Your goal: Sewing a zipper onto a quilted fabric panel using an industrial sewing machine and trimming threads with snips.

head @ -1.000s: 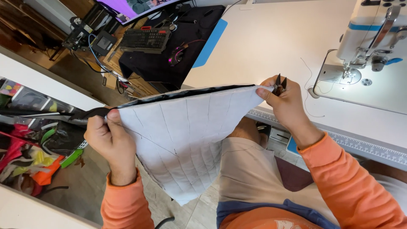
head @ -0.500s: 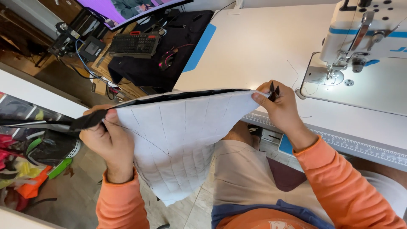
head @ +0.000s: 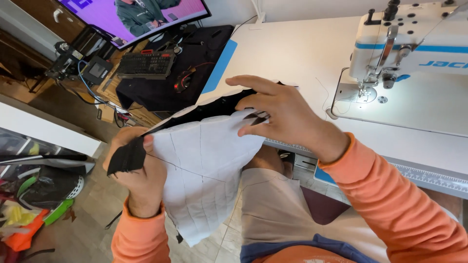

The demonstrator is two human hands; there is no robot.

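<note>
1. The white quilted fabric panel (head: 204,180) with its black edge strip (head: 209,109) hangs in the air over the person's lap, between the white sewing table (head: 292,48) and the tiled floor (head: 83,234). It droops loosely at the bottom, touching nothing I can see but the hands.

2. The left hand (head: 139,175) is closed tight, thumb pinching the black end of the strip against the fingers. The right hand (head: 282,114) is half open, fingers spread and curled over the upper edge, the fingertips pressing on the cloth rather than clamping it. Whether it also holds some small tool I cannot tell.

3. From where I stand, the weak point looks like that right-hand hold: with only fingertips on it, the edge could slide out and the panel swing down from the left fist.

4. The panel is folded and bunched between the hands, so the black strip could twist or pucker if it is pulled taut unevenly.

5. The loose lower corner hangs near the floor and might drag there.

6. The sewing machine (head: 414,44) sits just beyond the right wrist; a thin loose thread (head: 325,95) lies on the table there and could catch a sleeve or the cloth.

7. The keyboard (head: 144,63) and the screen (head: 136,17) on the dark desk are well apart, out of harm's way.
</note>
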